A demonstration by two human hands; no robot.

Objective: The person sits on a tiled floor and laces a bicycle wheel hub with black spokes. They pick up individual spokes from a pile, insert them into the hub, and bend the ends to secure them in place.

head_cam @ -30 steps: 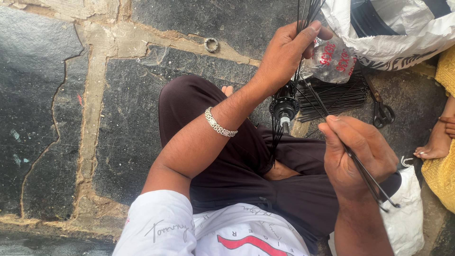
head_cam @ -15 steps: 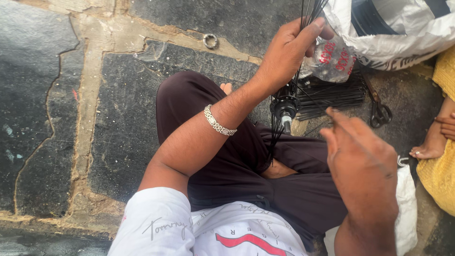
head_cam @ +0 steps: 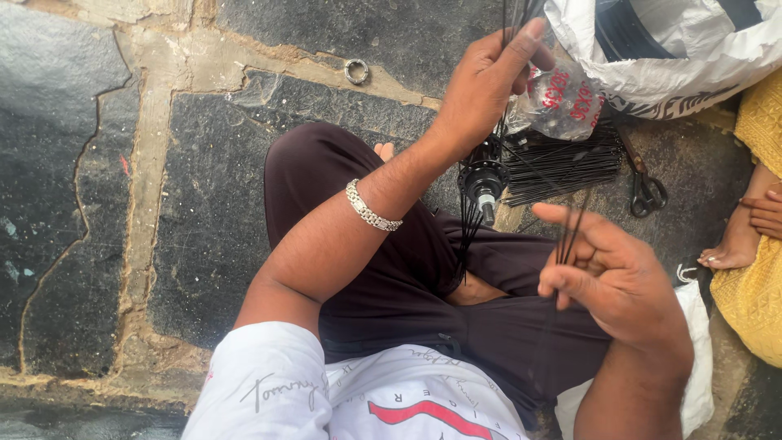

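I sit cross-legged on a stone floor. My left hand (head_cam: 487, 81), a silver bracelet on its wrist, is raised and grips a bunch of thin black spokes (head_cam: 510, 24) that hang down through a black wheel hub (head_cam: 482, 181) above my lap. My right hand (head_cam: 612, 273) is lower right and pinches the ends of a few thin black spokes (head_cam: 573, 226) between its fingers. A pile of loose black spokes (head_cam: 562, 163) lies on the floor just beyond the hub.
A small clear plastic bag with red print (head_cam: 562, 99) sits beside the spoke pile. A large white sack (head_cam: 676, 49) lies at top right. Black scissors (head_cam: 646, 189) rest near it. A metal ring (head_cam: 356, 72) lies on the stone. Another person's foot (head_cam: 729, 248) and yellow garment are at right.
My right hand has turned and lifted, now gripping a few spokes nearer the hub. A second ago it held a single spoke angled low. My left hand has stayed raised.
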